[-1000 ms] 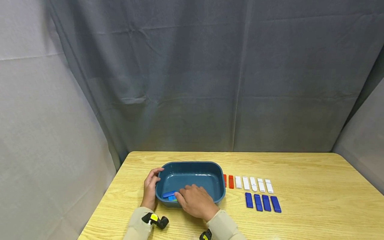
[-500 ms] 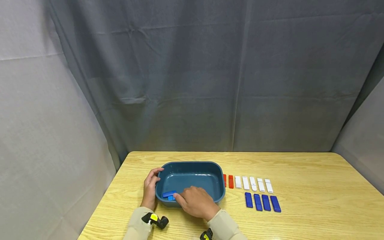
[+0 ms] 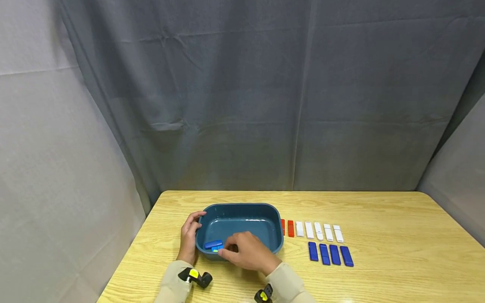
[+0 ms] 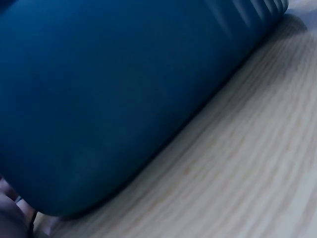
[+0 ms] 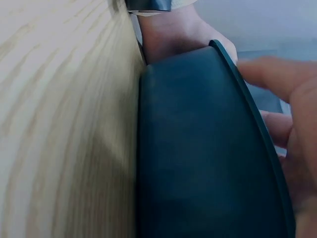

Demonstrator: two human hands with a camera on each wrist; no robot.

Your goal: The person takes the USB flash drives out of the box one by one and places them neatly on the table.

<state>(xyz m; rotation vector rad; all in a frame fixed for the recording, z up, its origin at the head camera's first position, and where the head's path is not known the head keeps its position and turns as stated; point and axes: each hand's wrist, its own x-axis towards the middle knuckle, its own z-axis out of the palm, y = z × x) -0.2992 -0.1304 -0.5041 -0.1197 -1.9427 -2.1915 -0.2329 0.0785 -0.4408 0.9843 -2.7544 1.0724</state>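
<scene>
A dark teal plastic basin [image 3: 239,206] sits on the wooden table. My left hand [image 3: 188,237] holds its left side, fingertips at the rim; part of that hand is behind the basin wall in the right wrist view. My right hand [image 3: 249,251] reaches over the near rim into the basin, thumb and forefinger apart with a gap between them. Its other fingers are mostly hidden in the head view. Beside its fingertips, in the basin's near left corner, lie a dark blue USB stick [image 3: 213,244] and lighter blue pieces [image 3: 220,248] with a little green showing.
Right of the basin, red USB sticks [image 3: 290,228] and several white USB sticks [image 3: 318,231] form a row. Several dark blue USB sticks [image 3: 335,254] make a second row in front. Grey curtains [image 3: 242,105] stand behind and beside the table [image 3: 398,235].
My right hand has lifted slightly, its thumb and forefinger now spread with a gap. More of the light blue and green pieces shows. My left hand stays on the basin.
</scene>
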